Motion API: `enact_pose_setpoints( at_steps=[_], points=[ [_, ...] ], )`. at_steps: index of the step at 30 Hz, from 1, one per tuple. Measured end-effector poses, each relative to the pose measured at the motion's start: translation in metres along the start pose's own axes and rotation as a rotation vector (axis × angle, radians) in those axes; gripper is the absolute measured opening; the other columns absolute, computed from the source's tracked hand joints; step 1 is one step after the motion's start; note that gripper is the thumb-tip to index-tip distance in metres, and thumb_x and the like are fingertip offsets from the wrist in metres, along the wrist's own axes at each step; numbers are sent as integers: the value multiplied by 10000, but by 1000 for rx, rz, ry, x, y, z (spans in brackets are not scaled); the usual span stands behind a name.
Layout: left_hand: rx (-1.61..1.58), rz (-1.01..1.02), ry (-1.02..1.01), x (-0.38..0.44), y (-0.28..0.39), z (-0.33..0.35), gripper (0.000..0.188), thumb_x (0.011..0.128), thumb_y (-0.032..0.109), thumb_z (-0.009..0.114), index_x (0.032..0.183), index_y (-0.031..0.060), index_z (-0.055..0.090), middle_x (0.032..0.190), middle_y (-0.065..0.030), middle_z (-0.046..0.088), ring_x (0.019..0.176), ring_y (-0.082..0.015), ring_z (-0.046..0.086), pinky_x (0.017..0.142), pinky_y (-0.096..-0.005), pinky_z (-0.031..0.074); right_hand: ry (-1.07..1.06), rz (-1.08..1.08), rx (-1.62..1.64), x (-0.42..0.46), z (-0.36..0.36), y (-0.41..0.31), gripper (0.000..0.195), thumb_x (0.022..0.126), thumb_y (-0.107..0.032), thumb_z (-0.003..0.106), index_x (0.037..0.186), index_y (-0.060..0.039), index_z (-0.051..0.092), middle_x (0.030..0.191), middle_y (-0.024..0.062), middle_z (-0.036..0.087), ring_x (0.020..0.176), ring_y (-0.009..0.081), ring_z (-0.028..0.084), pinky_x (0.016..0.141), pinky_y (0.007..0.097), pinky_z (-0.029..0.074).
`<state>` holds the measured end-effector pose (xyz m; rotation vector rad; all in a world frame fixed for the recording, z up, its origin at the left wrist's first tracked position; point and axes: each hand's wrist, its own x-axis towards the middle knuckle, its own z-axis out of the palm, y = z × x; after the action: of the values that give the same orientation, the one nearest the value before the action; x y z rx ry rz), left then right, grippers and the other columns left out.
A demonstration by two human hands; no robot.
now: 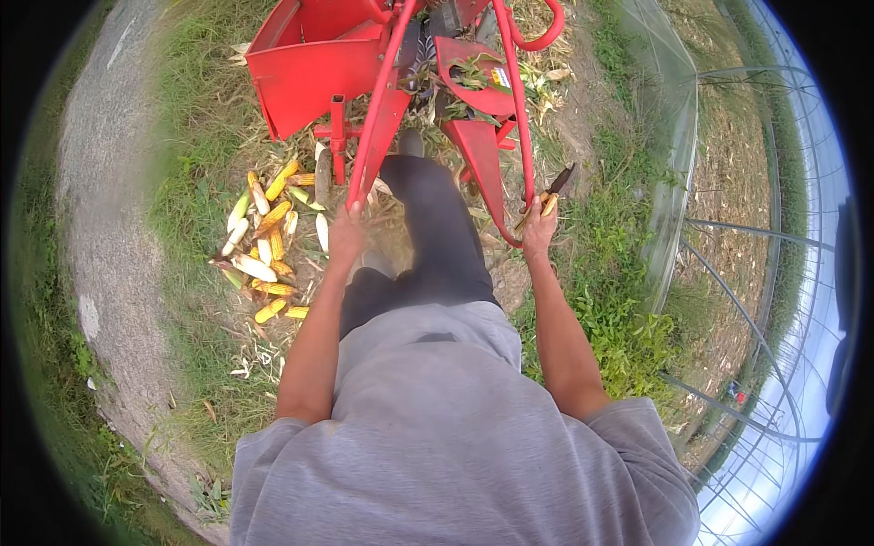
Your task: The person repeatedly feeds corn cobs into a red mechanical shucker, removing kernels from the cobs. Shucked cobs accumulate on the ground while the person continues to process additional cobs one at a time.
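In front of me stands a red walk-behind corn harvesting machine [321, 78] with two long handlebars. My left hand [347, 235] is closed around the end of the left handlebar [377, 112]. My right hand [539, 232] grips the end of the right handlebar [520, 116]. That same hand also holds a cutting tool [562, 179] with yellow grips and a dark blade, its exact kind partly hidden by my fingers. Green leaves and stalks lie caught around the red guard plate [474, 72] between the bars.
Several corn ears [273, 269], some husked, lie in a heap on the ground at left. A paved path [113, 184] runs along the far left. Green weeds [608, 300] grow at right, beside plastic sheeting [672, 184] and a metal-tube greenhouse frame [758, 231].
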<state>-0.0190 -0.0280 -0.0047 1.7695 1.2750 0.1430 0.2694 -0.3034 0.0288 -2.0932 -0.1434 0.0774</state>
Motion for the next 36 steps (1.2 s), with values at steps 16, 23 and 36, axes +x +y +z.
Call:
enact_pose_setpoints(
  at_steps=[16,23,36],
  points=[
    [28,49,0,1,11,-9,529,1059,441,401,1235,-35,551,914,-296,683,899,-476,668,762,-534,496,36,-17,11,-8,-1,-32,198,1015,-233,588,1047,-39,568,789,35,630,657,126,571,608,309,478],
    [72,117,3,2,10,-4,506,1054,416,417,1203,-48,552,921,-340,661,920,-511,646,779,-561,487,35,6,87,-1,-3,-10,235,1004,-244,596,1073,-21,571,774,68,624,666,176,618,620,337,492],
    [60,50,-5,10,4,-1,509,1059,402,418,1288,-41,522,956,-346,665,947,-519,643,788,-567,485,-7,25,36,1,-1,-16,254,1013,-254,601,1081,-11,566,791,34,612,648,127,573,589,306,478]
  ],
)
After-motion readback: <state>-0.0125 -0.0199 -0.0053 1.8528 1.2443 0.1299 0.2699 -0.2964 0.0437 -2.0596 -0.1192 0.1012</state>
